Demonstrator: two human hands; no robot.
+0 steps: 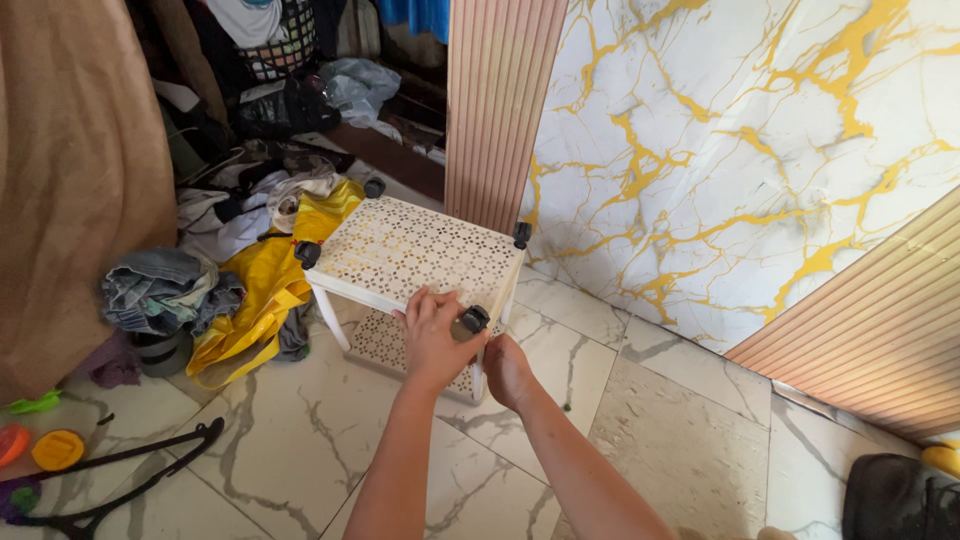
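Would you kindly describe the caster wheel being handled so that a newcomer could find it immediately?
Start at the white marble-look wall with yellow veins; before it stands an upturned white perforated rack. Four black caster wheels sit at its corners. The one meant, the near caster, is closest to the camera, with the left hand touching it and the right hand just beneath.

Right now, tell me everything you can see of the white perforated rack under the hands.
The white perforated rack looks like plastic: two tiers patterned with small holes, joined by slim white legs. It stands upside down on the marble-patterned floor, with black caster wheels pointing up at its corners. The left hand rests on its top panel by the nearest caster; the right hand grips the leg below.
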